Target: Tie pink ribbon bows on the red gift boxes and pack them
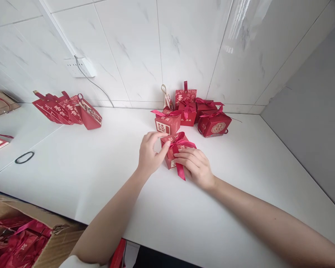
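A small red gift box point(170, 162) with white and gold printing stands on the white table in front of me. A shiny crimson ribbon point(181, 171) is tied in a bow on top, one tail hanging down the front. My left hand point(151, 154) holds the box's upper left side, its thumb by the bow and its forefinger curved towards the back edge. My right hand point(197, 167) holds the right and front side, with its fingers over part of the ribbon and the printed face. The thumb of my right hand is mostly hidden.
Several red boxes, including a ribboned one point(167, 124) and a round-patterned one point(216, 126), stand behind the hands. Red pouch-like boxes point(68, 109) lean in a row at left. A black loop point(24, 157) lies on the table point(100, 160). A cardboard carton point(64, 238) holds red boxes below.
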Demonstrator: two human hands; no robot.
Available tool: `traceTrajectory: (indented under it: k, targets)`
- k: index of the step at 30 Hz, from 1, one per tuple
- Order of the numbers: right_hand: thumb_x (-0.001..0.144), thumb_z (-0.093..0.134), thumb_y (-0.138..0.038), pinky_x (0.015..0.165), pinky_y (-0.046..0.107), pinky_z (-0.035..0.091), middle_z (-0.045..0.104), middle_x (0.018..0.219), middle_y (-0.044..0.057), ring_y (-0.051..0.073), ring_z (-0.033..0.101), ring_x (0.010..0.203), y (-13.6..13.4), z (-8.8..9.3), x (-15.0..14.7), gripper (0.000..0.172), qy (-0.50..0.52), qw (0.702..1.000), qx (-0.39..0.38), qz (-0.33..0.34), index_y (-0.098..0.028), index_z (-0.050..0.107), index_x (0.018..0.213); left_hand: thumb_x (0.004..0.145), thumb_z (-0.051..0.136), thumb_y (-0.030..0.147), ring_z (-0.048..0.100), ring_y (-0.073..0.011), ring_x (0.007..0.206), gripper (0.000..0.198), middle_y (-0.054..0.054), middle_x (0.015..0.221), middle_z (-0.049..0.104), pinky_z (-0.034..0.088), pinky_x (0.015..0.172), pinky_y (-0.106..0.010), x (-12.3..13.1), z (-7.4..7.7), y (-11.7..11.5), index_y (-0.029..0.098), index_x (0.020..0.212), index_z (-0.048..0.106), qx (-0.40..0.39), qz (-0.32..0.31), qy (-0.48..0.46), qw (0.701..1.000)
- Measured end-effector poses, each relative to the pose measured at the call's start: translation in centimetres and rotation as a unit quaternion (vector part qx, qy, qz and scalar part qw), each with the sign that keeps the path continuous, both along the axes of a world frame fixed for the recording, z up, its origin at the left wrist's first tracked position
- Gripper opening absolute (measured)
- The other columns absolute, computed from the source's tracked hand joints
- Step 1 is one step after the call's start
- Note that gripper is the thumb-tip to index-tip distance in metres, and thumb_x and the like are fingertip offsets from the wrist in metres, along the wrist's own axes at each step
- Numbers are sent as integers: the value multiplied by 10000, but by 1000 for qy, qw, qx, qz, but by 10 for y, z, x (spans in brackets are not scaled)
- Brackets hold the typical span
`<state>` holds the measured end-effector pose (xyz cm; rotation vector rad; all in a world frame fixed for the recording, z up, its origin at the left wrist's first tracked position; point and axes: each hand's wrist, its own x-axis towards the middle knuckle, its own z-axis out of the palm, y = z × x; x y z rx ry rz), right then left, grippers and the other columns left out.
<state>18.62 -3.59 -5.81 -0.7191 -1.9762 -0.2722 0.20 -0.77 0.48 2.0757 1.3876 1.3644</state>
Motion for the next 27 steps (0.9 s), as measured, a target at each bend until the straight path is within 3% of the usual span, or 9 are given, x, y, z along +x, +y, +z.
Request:
traceTrajectory:
  k: [2, 5, 12, 23, 27]
  targets:
    - [920, 580, -115, 924, 351, 509, 757, 1063, 18, 189, 649, 1123, 1, 0, -3, 244, 10, 1000, 1, 0, -256, 646, 1108, 835, 650, 254, 592, -184, 1018, 107, -20, 1019, 668, 449, 950, -349, 5, -1, 1, 247, 930, 700, 22, -15, 56, 998]
    - [915, 567, -95, 908, 351, 504, 762, 1027, 12, 184, 667, 1072, 1, 3, -6, 239, 22, 1000, 7, -3, -257, 653, 1068, 818, 658, 225, 595, -194, 966, 65, -21, 941, 678, 479, 907, -354, 13, -2, 4, 242, 840, 717, 4, 2, 93, 996]
    - [932, 515, -60, 951, 358, 487, 765, 1033, 11, 157, 680, 1036, 1, 5, -3, 261, 11, 1000, 10, 17, -234, 644, 1078, 807, 649, 193, 572, -206, 946, 91, -22, 888, 686, 498, 855, -351, 20, -2, 4, 235, 760, 715, -22, 43, 110, 993]
    - [906, 552, -40, 1001, 378, 476, 749, 1069, 9, 159, 645, 1096, -7, 12, 3, 249, -115, 989, 85, 36, -203, 645, 1069, 829, 654, 231, 575, -231, 979, 86, -36, 883, 710, 480, 872, -377, 14, -6, 7, 242, 782, 725, -19, 11, 93, 995]
    - [856, 529, -75, 1033, 459, 444, 720, 1020, 35, 197, 647, 1071, -8, 13, 3, 319, -65, 992, 85, 61, -224, 590, 1132, 835, 654, 262, 592, -225, 996, 94, -42, 893, 705, 481, 892, -374, 4, -1, 11, 240, 785, 730, -46, -50, 76, 995]
